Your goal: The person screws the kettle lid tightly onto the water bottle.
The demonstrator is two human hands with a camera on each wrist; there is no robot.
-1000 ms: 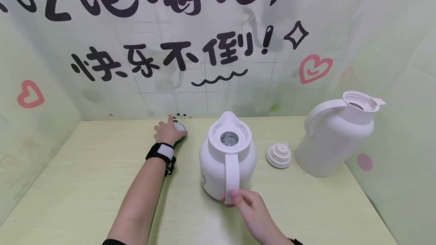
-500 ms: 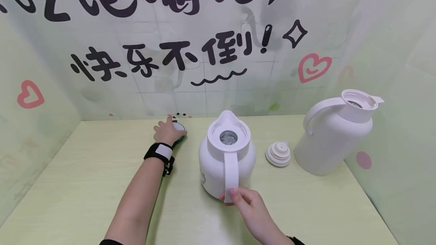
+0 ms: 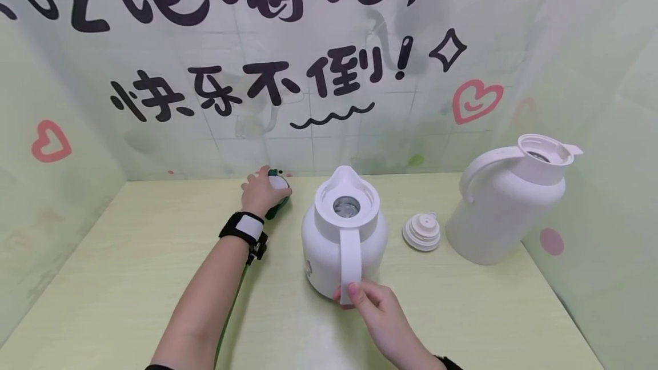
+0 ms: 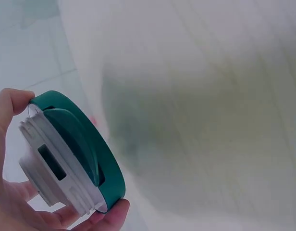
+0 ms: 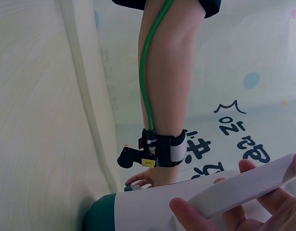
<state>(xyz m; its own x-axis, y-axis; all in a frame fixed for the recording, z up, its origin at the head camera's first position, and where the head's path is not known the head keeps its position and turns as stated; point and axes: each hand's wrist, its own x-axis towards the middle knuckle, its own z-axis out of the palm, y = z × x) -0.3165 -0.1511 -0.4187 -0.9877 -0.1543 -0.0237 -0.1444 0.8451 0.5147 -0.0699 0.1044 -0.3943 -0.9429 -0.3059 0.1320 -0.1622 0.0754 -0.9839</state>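
Observation:
My left hand (image 3: 259, 194) is at the back of the table, gripping a round lid (image 3: 279, 183) by its edge. In the left wrist view the lid (image 4: 73, 156) has a green outer ring and a white stepped, threaded plug, with thumb and fingers around its rim. A shadow falls on the table beside it. To the right, a white thermos jug (image 3: 321, 256) stands upright, its round mouth uncovered and its spout facing the wall. My right hand (image 3: 381, 316) holds the lower part of its handle (image 3: 350, 258). A green base (image 5: 101, 214) shows on the jug in the right wrist view.
A taller white jug (image 3: 493, 221) stands at the right, also uncovered. Between the two jugs a white stepped stopper (image 3: 421, 232) lies on the table (image 3: 154, 256). Printed walls (image 3: 247, 153) enclose the back and sides. A green cable (image 3: 229, 313) runs along the left forearm.
My left hand has shifted slightly right and toward the wall with the lid, which has tilted to show more of its green part. The right hand and both jugs stay put.

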